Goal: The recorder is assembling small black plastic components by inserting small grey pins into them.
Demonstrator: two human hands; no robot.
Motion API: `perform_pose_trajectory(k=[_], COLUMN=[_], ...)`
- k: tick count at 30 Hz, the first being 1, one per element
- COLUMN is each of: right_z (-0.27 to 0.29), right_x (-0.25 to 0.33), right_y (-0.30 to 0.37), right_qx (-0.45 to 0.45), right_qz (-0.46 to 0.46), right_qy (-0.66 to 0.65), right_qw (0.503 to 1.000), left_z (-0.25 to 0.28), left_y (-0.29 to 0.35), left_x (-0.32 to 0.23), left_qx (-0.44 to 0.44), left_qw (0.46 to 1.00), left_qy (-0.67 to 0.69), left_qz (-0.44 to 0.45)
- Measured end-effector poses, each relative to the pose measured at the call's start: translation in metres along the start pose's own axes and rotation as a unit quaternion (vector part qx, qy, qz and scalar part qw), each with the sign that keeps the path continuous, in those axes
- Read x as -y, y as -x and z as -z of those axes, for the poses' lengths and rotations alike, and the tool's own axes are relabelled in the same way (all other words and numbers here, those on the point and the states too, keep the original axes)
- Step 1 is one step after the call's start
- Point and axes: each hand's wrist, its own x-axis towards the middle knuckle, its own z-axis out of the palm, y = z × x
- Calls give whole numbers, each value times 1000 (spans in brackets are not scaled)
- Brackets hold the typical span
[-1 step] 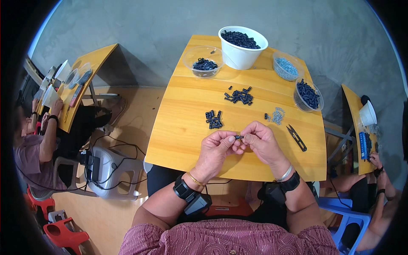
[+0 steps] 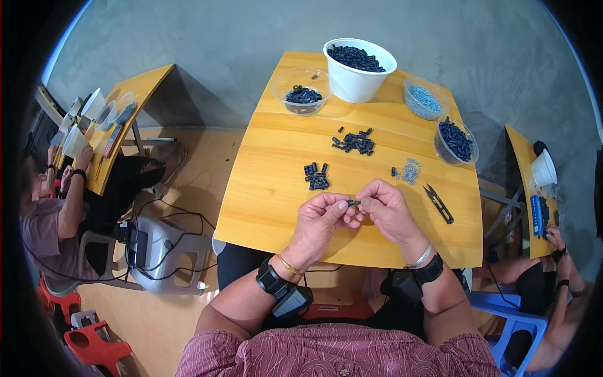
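Near the front edge of the table, my left hand [image 2: 319,221] pinches a small black plastic piece [image 2: 353,203] between thumb and fingertips. My right hand [image 2: 388,217] closes on the other end of the same piece, so the fingers of both hands nearly meet. Much of the piece is hidden by the fingertips. Just beyond my left hand lies a small pile of short black tube-like pieces [image 2: 317,177]. A looser black pile [image 2: 353,142] sits farther back. Past my right hand are small silvery pins or screws [image 2: 411,171], and black thread snips [image 2: 438,204] lie to its right.
At the back of the wooden table [image 2: 270,213] stand a white bucket [image 2: 357,88] of black pieces, a clear bowl [image 2: 301,108] of black rings, a tub [image 2: 424,103] of bluish-silver bits and another tub [image 2: 456,141] of black pieces. People work at tables on both sides.
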Motion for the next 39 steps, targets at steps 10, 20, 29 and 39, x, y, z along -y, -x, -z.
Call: perform_pose_trajectory(k=[10,20,29,39], right_z=[-8,2,-10,-5], right_x=[-4,6,20,14], right_y=[2,1,9,13], right_qx=[-8,-48,-27,-22], right_qz=[0,34,98,154], right_qy=[5,135,393,444], right_qw=[1000,989,914,882], left_z=[2,1,1,-2], left_y=[1,0,-1,1], left_x=[3,3,6,6], left_qx=[-4,-15,-3,-10], left_qw=[998,998,995,987], left_qy=[-55,-54,-92,-152], left_qz=[-7,-27,-47,-44])
